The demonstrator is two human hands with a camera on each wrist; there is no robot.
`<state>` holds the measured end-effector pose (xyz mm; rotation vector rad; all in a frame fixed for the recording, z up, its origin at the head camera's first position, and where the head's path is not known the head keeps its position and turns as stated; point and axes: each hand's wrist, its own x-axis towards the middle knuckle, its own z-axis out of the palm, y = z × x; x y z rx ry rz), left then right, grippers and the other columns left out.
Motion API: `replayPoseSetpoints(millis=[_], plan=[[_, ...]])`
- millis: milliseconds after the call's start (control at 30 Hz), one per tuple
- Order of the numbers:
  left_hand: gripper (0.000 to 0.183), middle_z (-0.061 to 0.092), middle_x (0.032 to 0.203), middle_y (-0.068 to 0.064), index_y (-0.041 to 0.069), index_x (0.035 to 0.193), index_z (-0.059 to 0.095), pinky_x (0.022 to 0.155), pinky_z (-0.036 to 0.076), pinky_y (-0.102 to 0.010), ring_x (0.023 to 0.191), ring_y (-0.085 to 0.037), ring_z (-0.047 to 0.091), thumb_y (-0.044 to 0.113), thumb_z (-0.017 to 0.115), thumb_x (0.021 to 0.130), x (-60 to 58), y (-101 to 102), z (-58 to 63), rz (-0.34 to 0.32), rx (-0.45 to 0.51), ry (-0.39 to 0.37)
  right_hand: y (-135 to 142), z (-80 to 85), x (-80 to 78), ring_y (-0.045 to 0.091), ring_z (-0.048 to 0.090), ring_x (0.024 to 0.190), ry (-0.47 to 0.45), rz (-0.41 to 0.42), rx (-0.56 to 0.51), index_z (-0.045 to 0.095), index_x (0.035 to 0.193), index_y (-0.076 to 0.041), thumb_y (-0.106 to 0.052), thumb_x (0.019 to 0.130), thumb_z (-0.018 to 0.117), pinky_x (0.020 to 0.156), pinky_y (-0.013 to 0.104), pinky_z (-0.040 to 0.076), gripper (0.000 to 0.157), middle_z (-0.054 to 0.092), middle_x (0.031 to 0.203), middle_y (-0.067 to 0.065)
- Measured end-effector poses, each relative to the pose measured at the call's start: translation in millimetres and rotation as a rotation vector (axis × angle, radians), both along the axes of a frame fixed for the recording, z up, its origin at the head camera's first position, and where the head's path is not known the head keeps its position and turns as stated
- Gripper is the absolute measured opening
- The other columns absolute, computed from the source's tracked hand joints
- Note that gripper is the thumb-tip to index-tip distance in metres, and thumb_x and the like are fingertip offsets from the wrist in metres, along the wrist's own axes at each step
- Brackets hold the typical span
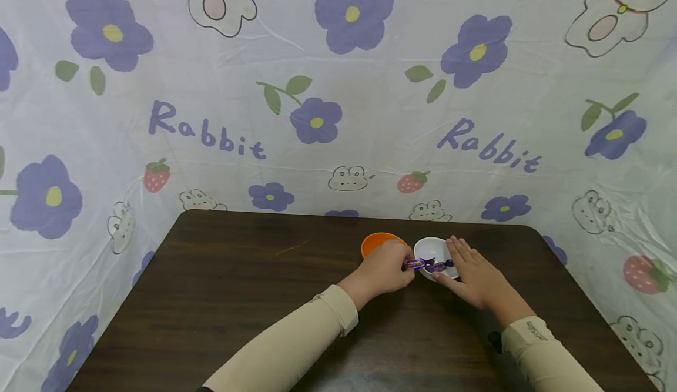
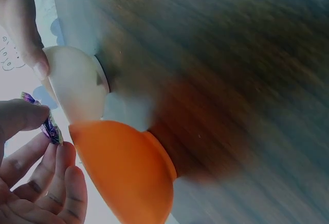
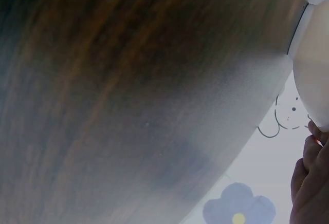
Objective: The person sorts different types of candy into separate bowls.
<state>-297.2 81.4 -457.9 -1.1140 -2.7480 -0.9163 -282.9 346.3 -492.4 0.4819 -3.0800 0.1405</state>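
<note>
A purple-wrapped candy (image 1: 415, 264) is pinched between the thumb and fingers of my left hand (image 1: 388, 265), at the near left rim of the white bowl (image 1: 431, 246). In the left wrist view the same candy (image 2: 50, 129) shows its shiny twisted wrapper. Another purple-wrapped candy (image 1: 436, 267) lies in the white bowl. My right hand (image 1: 478, 277) holds that bowl from its right side, with the thumb at the near rim and the fingers along the far right. Beside and partly behind my left hand stands an orange bowl (image 1: 376, 241).
The dark wooden table (image 1: 254, 298) carries both bowls near its far edge. Behind it hangs a white cloth (image 1: 370, 86) printed with purple flowers, rabbits and strawberries. A thin light-coloured strand (image 1: 292, 247) lies left of the bowls.
</note>
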Motion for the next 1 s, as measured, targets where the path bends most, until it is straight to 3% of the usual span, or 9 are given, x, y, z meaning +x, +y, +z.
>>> replayPoseSetpoints(millis=[367,667,1000], plan=[[0.012,0.063,0.092,0.002,0.008,0.100,0.077,0.071,0.047,-0.016,0.078,-0.008,0.053,0.020,0.075,0.095,-4.2,17,-1.0,0.048,-0.107,0.028,-1,2.1,1.2,0.049,0.023,0.160,0.013,0.004,-0.008,0.025,0.164,0.007,-0.066,0.104,0.046,0.128,0.062,0.024,0.097,0.024,0.172,0.029],[0.015,0.067,0.094,0.000,0.009,0.103,0.078,0.078,0.053,-0.018,0.078,-0.008,0.056,0.021,0.075,0.097,-5.3,22,-5.8,0.055,-0.099,0.044,-2,-0.7,3.2,0.047,0.023,0.161,0.015,-0.002,-0.010,0.025,0.165,0.006,-0.067,0.104,0.045,0.129,0.061,0.023,0.097,0.023,0.173,0.027],[0.022,0.072,0.100,0.000,0.012,0.112,0.080,0.080,0.056,-0.022,0.083,-0.009,0.062,0.028,0.075,0.097,-5.9,32,-8.4,0.097,-0.154,0.136,1,0.1,2.2,0.047,0.023,0.161,0.014,-0.001,0.000,0.025,0.165,0.005,-0.067,0.104,0.044,0.128,0.061,0.024,0.097,0.022,0.174,0.026]])
